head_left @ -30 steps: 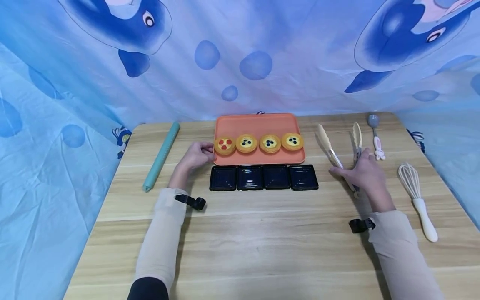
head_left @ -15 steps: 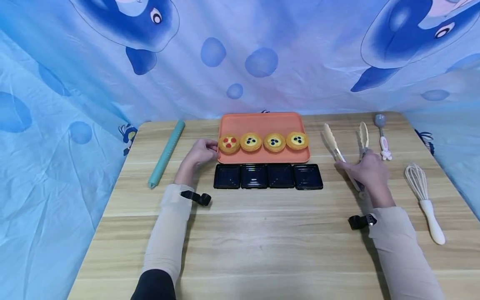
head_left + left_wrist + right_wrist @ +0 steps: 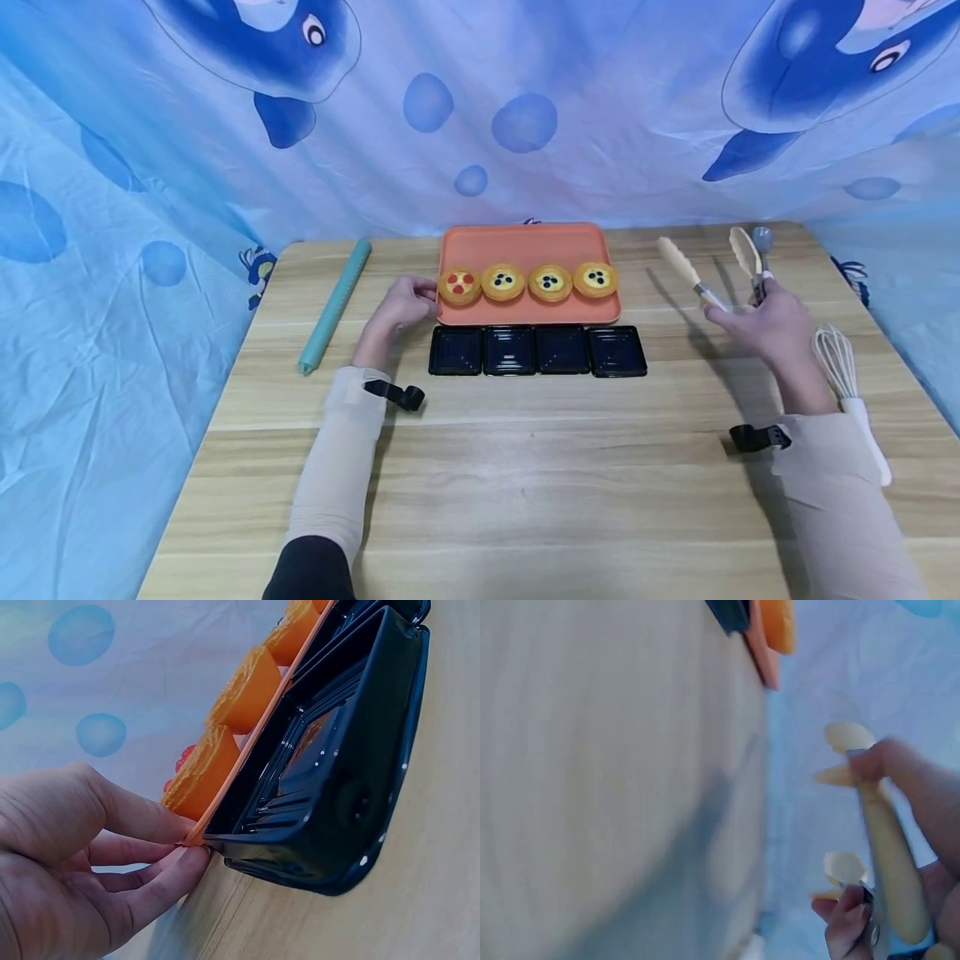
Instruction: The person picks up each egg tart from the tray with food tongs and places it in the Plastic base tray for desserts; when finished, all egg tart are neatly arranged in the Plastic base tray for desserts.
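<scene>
My left hand (image 3: 401,304) pinches the left rim of the orange tray (image 3: 525,246), thumb and fingers on either side of the edge in the left wrist view. On the tray stand an egg tart with red topping (image 3: 459,287) and three tarts with dark berries (image 3: 551,284). My right hand (image 3: 776,329) grips a pair of tongs (image 3: 678,260) with cream tips, whose arms are spread wide. The tongs are raised off the table, their shadow apart from them. In the right wrist view the thumb lies along one arm of the tongs (image 3: 889,862), fingers at the other.
Several black square dishes (image 3: 510,350) stand in a row before the tray. A teal rolling pin (image 3: 335,307) lies at left. At right are a whisk (image 3: 836,358), partly behind the right forearm, and a spoon (image 3: 762,239), partly hidden by the right hand. A blue curtain (image 3: 637,125) hangs behind.
My right hand has lifted the tongs off the table and moved right, over the spoon and close to the whisk. The left hand stays at the tray's rim. The head view has shifted slightly.
</scene>
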Demonstrator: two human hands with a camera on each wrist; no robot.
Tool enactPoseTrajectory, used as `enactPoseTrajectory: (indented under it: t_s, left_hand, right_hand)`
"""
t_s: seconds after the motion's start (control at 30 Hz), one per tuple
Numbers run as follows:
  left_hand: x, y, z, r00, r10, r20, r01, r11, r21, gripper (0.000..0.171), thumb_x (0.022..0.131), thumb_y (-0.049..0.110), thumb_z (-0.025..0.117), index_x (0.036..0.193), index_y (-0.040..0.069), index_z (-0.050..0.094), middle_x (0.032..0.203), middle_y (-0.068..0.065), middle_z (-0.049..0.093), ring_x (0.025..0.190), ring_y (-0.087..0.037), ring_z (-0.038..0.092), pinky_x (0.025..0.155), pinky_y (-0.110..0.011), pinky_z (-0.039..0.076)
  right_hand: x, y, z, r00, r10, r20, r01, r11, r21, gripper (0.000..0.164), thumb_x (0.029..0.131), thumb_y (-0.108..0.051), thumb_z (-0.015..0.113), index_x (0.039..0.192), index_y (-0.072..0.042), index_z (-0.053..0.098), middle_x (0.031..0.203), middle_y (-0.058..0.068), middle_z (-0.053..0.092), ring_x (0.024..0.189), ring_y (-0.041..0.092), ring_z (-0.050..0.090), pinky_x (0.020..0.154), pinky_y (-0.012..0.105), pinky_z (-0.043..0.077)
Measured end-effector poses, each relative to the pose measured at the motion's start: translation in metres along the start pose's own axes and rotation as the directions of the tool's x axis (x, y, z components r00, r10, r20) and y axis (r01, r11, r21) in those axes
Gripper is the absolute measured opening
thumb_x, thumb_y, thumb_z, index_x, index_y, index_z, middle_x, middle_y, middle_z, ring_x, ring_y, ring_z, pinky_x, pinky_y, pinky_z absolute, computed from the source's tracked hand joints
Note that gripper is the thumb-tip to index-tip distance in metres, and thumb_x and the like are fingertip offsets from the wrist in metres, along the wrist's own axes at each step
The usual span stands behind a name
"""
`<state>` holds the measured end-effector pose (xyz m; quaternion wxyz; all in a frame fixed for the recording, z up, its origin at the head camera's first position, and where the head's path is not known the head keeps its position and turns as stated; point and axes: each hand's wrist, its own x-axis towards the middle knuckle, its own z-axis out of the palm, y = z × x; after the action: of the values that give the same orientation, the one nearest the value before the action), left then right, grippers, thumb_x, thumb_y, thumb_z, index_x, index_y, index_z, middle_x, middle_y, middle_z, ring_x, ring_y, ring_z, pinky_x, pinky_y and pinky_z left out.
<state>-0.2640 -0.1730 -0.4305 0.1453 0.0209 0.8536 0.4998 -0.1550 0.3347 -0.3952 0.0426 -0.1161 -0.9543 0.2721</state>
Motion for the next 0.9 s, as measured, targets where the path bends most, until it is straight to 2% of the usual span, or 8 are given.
enactPoseTrajectory:
  t_s: [0.1,0.2,0.3,0.4,0.53,0.63,0.7,0.9]
  left_hand:
    - [-0.001,0.001,-0.002,1.000,-0.017,-0.006,0.017,1.000,-0.016,0.055,0.078,-0.013,0.058,0.132,-0.010,0.053,0.111,-0.021,0.058,0.096,-0.029,0.056,0.078,-0.033,0.052]
    - [-0.002,0.002,-0.003,1.000,-0.028,-0.010,0.028,0.999,-0.025,0.055,0.078,-0.014,0.058,0.133,-0.009,0.053,0.112,-0.021,0.057,0.096,-0.030,0.055,0.078,-0.034,0.052]
    - [-0.003,0.002,-0.004,0.999,-0.033,-0.011,0.033,0.999,-0.025,0.054,0.079,-0.013,0.059,0.133,-0.008,0.053,0.112,-0.020,0.057,0.096,-0.029,0.055,0.078,-0.034,0.052]
    - [-0.002,0.000,-0.004,0.999,-0.037,-0.006,0.037,0.999,-0.033,0.054,0.079,-0.011,0.059,0.133,-0.009,0.053,0.113,-0.020,0.057,0.097,-0.029,0.055,0.078,-0.032,0.052]
    - [-0.002,0.000,-0.004,0.999,-0.040,-0.008,0.039,0.999,-0.036,0.054,0.079,-0.011,0.060,0.132,-0.009,0.053,0.112,-0.020,0.057,0.097,-0.029,0.055,0.077,-0.031,0.051]
    - [-0.002,0.000,-0.003,1.000,-0.029,-0.011,0.029,0.999,-0.037,0.053,0.078,-0.011,0.060,0.130,-0.009,0.055,0.111,-0.019,0.058,0.095,-0.028,0.056,0.076,-0.031,0.051]
    - [-0.001,0.000,-0.003,1.000,-0.019,-0.004,0.019,0.999,-0.044,0.052,0.077,-0.011,0.060,0.129,-0.010,0.056,0.110,-0.020,0.059,0.095,-0.028,0.056,0.076,-0.030,0.051]
    - [0.000,0.000,-0.002,1.000,-0.013,0.011,0.014,0.997,-0.074,0.050,0.077,-0.014,0.058,0.127,-0.011,0.056,0.109,-0.021,0.059,0.094,-0.028,0.057,0.075,-0.030,0.051]
  right_hand:
    - [0.002,-0.007,-0.013,0.999,-0.024,-0.038,0.021,0.998,-0.056,0.067,0.079,-0.062,0.072,0.092,-0.001,0.047,0.074,0.013,0.048,0.066,0.032,0.047,0.050,0.040,0.035]
    - [0.003,-0.014,-0.022,0.998,-0.056,-0.033,0.054,0.996,-0.074,0.070,0.076,-0.067,0.072,0.088,-0.004,0.046,0.071,0.010,0.046,0.063,0.029,0.044,0.049,0.038,0.033]
    - [0.005,-0.022,-0.029,0.995,-0.101,-0.016,0.099,0.991,-0.087,0.071,0.074,-0.068,0.073,0.088,-0.004,0.048,0.071,0.010,0.045,0.061,0.027,0.041,0.049,0.039,0.031]
    - [0.009,-0.031,-0.034,0.985,-0.172,0.016,0.172,0.979,-0.113,0.074,0.074,-0.066,0.076,0.104,-0.001,0.058,0.073,0.011,0.048,0.058,0.027,0.040,0.047,0.038,0.029]
    - [0.017,-0.043,-0.037,0.948,-0.305,0.091,0.316,0.935,-0.159,0.090,0.071,-0.060,0.081,0.129,0.004,0.057,0.075,0.012,0.052,0.061,0.028,0.043,0.050,0.039,0.032]
    - [0.023,-0.051,-0.036,0.915,-0.369,0.165,0.395,0.901,-0.180,0.098,0.069,-0.058,0.083,0.136,0.007,0.053,0.066,0.010,0.049,0.058,0.026,0.042,0.054,0.039,0.035]
    - [0.026,-0.054,-0.034,0.898,-0.381,0.220,0.422,0.888,-0.184,0.102,0.069,-0.058,0.083,0.140,0.007,0.050,0.060,0.008,0.045,0.052,0.022,0.037,0.053,0.038,0.035]
    - [0.034,-0.060,-0.023,0.848,-0.407,0.339,0.473,0.870,-0.139,0.097,0.070,-0.052,0.085,0.138,0.008,0.052,0.077,0.017,0.061,0.051,0.016,0.032,0.056,0.037,0.036]
